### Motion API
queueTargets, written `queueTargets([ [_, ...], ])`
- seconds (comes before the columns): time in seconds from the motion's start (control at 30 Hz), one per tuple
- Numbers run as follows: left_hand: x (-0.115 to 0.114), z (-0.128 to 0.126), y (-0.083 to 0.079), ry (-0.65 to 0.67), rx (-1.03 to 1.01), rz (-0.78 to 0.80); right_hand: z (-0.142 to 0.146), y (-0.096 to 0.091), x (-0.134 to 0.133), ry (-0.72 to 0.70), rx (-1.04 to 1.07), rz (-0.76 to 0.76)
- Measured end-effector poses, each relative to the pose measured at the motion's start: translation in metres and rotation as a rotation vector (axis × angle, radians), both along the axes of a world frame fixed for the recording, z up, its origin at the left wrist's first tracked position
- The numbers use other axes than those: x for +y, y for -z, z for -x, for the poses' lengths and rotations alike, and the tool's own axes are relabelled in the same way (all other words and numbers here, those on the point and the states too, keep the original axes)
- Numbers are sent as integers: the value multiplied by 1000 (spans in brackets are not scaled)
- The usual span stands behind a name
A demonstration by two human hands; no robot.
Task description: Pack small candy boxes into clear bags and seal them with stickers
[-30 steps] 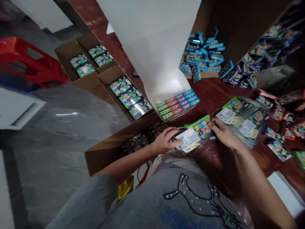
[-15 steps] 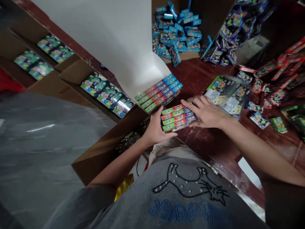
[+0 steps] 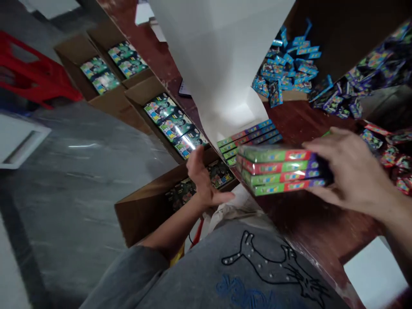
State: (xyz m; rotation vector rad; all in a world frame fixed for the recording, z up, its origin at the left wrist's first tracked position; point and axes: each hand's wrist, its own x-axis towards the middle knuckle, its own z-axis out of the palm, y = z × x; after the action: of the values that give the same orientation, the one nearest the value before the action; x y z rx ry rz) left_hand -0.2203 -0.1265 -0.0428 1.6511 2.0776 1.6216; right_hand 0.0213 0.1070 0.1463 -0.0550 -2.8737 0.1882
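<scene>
My right hand [image 3: 357,171] grips one end of a block of small candy-style boxes [image 3: 280,171], stacked in layers with green, red and purple ends. The block is raised off the table, close to the camera and slightly blurred. To its left, my left hand [image 3: 204,184] is empty, its thumb and fingers spread, above a brown carton [image 3: 138,214] with dark printed packs inside. Just behind the block, a white box [image 3: 225,56] stands open toward me. A similar layered block of small boxes [image 3: 247,139] sits in its mouth, partly hidden by the held one.
Blue packs [image 3: 289,68] are heaped at the back, purple packs [image 3: 363,81] and red packs [image 3: 395,154] at the right. Open cartons with printed boxes [image 3: 174,124] stand on the left. A red stool [image 3: 35,73] is on the floor. A white piece [image 3: 375,270] lies at the lower right.
My left hand has let go of the block and opened. My right hand has lifted the block toward the camera and to the right. The view has swung left.
</scene>
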Motion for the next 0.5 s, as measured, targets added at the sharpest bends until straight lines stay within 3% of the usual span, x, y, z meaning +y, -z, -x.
queueTargets([
  [0.1,23,32,-23,-205,74,-281,47,-17,20,-24,53,-42],
  [0.2,45,54,-59,-133,133,-269,94,-12,34,-108,59,-63],
  [0.27,49,55,-83,-49,149,-223,107,-9,38,-144,35,-68],
  [0.33,46,41,-101,53,126,-174,98,-11,35,-158,-9,-62],
  [0.4,38,13,-109,137,86,-125,69,-15,26,-139,-69,-36],
  [0.5,30,-33,-102,228,-1,-64,10,-12,7,-38,-133,25],
])
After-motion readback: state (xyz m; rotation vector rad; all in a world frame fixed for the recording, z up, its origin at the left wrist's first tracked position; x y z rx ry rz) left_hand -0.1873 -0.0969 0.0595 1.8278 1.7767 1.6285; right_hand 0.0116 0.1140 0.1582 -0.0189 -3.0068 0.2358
